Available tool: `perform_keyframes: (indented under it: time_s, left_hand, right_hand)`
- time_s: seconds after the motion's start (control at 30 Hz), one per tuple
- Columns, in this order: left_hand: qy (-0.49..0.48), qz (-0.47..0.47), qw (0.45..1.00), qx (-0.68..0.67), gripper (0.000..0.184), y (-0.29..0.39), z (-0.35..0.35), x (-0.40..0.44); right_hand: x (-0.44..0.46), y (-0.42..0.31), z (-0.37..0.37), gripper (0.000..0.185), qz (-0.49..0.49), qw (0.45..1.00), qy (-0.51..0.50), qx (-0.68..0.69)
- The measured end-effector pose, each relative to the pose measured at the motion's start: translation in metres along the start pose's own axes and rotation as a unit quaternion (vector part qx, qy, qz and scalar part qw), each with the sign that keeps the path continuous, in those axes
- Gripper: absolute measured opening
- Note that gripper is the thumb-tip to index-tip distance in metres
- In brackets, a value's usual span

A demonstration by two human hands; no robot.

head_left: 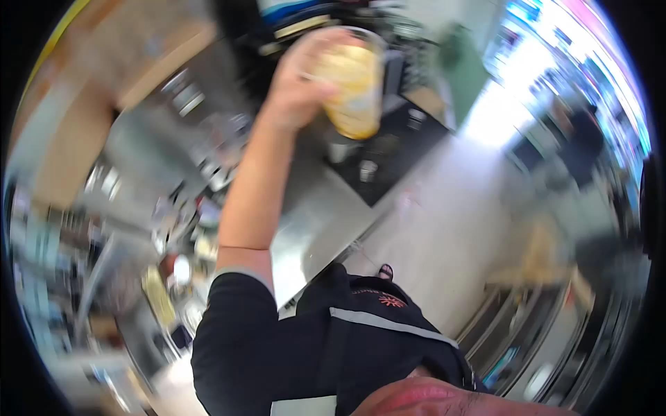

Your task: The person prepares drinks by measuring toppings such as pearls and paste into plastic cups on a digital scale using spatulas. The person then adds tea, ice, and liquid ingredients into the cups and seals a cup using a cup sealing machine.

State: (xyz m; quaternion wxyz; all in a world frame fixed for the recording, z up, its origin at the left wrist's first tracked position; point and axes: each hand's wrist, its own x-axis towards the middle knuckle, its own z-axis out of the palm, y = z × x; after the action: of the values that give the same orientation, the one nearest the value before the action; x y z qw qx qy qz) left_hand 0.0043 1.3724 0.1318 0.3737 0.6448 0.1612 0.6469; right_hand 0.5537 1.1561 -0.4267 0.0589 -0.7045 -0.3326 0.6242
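My left hand (295, 87) is raised at arm's length over the counter, with its fingers wrapped round the side of a clear plastic cup (362, 104). The cup is tilted and appears to hold something yellow and pale, with a darker yellow layer at its bottom. Motion blur hides the finer detail of what is inside. My right hand does not show anywhere in the view. Below the cup lies a dark mat or tray (395, 156) on the counter, with small glass-like items on it.
A steel counter (312, 222) runs along my left, crowded with blurred containers and utensils. Pale floor (444, 243) stretches ahead and to the right. Shelving (520, 326) stands at the lower right. Blurred dark furniture (576, 145) is at the upper right.
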Motion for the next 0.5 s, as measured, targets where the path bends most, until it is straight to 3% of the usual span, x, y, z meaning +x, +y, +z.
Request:
perform_keyframes:
  time_s: [0.07,0.17,0.23,0.27,0.3,0.37,0.4,0.47,0.5]
  left_hand:
    - [0.064,0.004,0.987,0.146,0.088,0.002,-0.002,-0.038]
    - [0.158,-0.075,0.923,0.342,0.105,0.021,0.016,-0.138]
    - [0.333,-0.12,0.904,0.239,0.11,0.026,0.051,-0.215]
    - [0.385,-0.157,0.869,0.266,0.114,0.038,0.068,-0.247]
    - [0.418,-0.152,0.853,0.272,0.114,0.044,0.079,-0.284]
    - [0.511,-0.176,0.755,0.371,0.114,0.053,0.089,-0.364]
    - [0.527,-0.166,0.745,0.374,0.114,0.061,0.094,-0.398]
    - [0.552,-0.258,0.633,0.478,0.114,0.071,0.1,-0.466]
    - [0.562,-0.248,0.627,0.479,0.114,0.068,0.099,-0.498]
  right_hand:
    - [0.042,-0.07,-0.021,0.043,-0.018,0.996,-0.057,-0.071]
    - [0.09,-0.166,-0.034,0.045,-0.032,0.97,-0.14,-0.195]
    - [0.107,-0.216,-0.027,0.047,-0.038,0.939,-0.19,-0.284]
    - [0.11,-0.237,-0.023,0.048,-0.037,0.918,-0.216,-0.33]
    - [0.11,-0.254,-0.013,0.048,-0.035,0.893,-0.244,-0.378]
    - [0.101,-0.281,0.016,0.05,-0.038,0.831,-0.306,-0.463]
    - [0.085,-0.294,0.037,0.051,-0.041,0.794,-0.339,-0.503]
    - [0.039,-0.318,0.096,0.052,-0.06,0.704,-0.414,-0.575]
    - [0.007,-0.33,0.132,0.053,-0.076,0.652,-0.452,-0.604]
